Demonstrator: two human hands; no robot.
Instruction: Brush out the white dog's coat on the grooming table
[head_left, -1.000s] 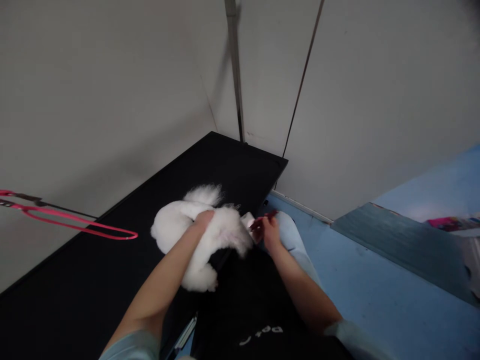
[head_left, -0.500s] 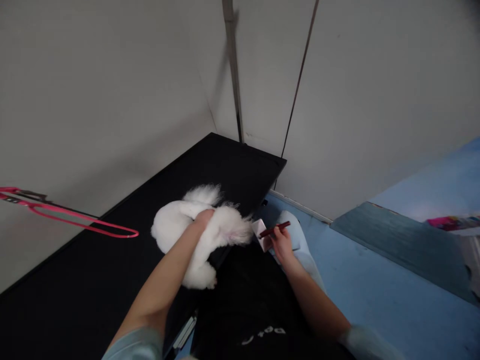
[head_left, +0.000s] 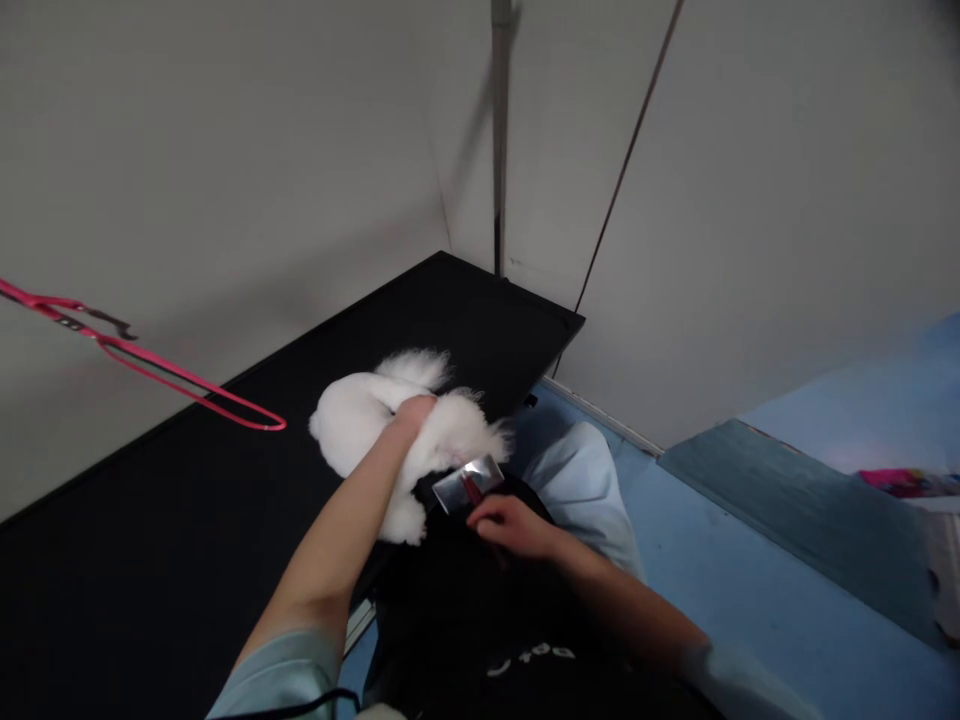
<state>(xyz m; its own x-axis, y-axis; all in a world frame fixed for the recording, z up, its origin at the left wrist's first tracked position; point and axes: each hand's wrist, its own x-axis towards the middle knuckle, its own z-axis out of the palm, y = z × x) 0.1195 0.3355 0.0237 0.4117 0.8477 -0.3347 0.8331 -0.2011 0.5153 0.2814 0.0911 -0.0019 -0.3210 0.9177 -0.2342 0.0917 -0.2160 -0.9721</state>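
A fluffy white dog (head_left: 352, 415) is on the black grooming table (head_left: 187, 560), close to its near edge. My left hand (head_left: 415, 408) reaches over the dog's body, its fingers sunk in the fur and mostly hidden. In my right hand (head_left: 514, 525) is a slicker brush (head_left: 469, 484) with a red handle and a shiny metal back. The brush head lies against or just beside the fur at the dog's near right side; its pins face away from me.
A pink grooming loop (head_left: 195, 385) hangs over the table at the left. Behind the table, a metal post (head_left: 499, 140) stands by the grey walls. To the right are blue floor (head_left: 712, 560), a grey-green board (head_left: 787, 520) and a pink packet (head_left: 907, 482).
My right hand has brought the slicker brush leftward to the dog and turned it so its metal back shows. My left hand stays on the dog. The view has shifted slightly.
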